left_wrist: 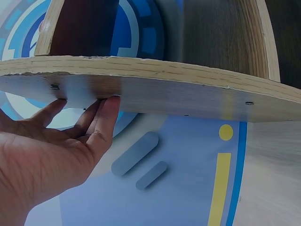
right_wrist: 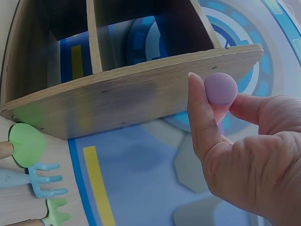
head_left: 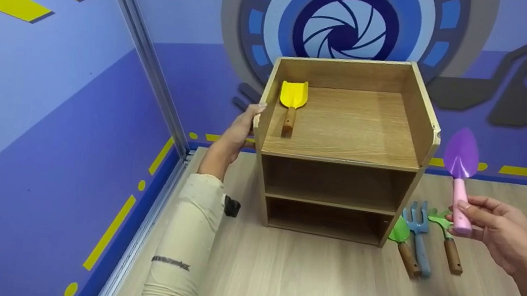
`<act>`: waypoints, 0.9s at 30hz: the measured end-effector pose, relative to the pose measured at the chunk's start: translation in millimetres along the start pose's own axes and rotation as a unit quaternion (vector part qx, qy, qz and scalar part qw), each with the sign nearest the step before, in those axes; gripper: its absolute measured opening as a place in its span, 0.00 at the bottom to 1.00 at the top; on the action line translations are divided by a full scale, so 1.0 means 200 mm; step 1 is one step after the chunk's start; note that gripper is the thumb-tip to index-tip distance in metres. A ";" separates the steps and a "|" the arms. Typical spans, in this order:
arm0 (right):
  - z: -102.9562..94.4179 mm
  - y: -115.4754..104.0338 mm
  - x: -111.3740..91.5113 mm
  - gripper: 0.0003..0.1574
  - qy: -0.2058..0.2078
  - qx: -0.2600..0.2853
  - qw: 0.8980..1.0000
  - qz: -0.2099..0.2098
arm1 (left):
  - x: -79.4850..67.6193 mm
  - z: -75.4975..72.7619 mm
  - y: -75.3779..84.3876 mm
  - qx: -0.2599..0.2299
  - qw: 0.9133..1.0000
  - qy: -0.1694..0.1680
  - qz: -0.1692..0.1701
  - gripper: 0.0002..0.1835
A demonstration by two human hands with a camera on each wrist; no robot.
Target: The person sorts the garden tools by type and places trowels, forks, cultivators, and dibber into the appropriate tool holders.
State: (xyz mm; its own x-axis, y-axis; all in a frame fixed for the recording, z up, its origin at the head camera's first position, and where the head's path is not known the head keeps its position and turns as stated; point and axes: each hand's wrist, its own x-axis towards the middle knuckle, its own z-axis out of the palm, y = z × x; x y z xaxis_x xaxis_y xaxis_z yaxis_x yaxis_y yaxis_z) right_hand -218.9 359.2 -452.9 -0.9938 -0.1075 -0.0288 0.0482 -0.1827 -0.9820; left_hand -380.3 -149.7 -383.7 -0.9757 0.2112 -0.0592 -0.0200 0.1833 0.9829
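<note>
My right hand point(head_left: 509, 234) pinches the pink handle of a purple trowel point(head_left: 462, 151), held upright to the right of a small wooden shelf point(head_left: 343, 160). In the right wrist view, the handle's round end point(right_wrist: 221, 88) sits between thumb and fingers. My left hand point(head_left: 237, 132) touches the shelf's left side near the top; the left wrist view has its fingertips point(left_wrist: 111, 102) against the side panel point(left_wrist: 155, 92). On the shelf's top board, at the left, lies a yellow shovel point(head_left: 293, 96) with a wooden handle pointing to the front.
Right of the shelf, on the wood-grain table point(head_left: 316, 287), lie a green trowel point(head_left: 401, 231), a blue fork point(head_left: 418, 227) and a green rake point(head_left: 442, 220). Two lower compartments face the front. Blue and purple panels point(head_left: 85, 145) with yellow marks stand behind and at the left.
</note>
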 end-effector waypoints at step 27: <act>0.14 -0.24 0.00 0.14 -0.027 0.010 0.997 -0.074 | 0.00 0.01 -0.01 -0.006 1.000 0.005 0.002 0.43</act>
State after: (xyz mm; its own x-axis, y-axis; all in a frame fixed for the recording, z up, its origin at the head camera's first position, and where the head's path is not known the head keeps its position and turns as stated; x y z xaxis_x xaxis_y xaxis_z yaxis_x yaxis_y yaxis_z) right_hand -219.2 341.6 -400.0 -0.9833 -0.1305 0.1271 -0.0965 -0.2190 -0.9709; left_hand -380.0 -149.0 -386.4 -0.9778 0.2023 -0.0537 -0.0188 0.1709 0.9851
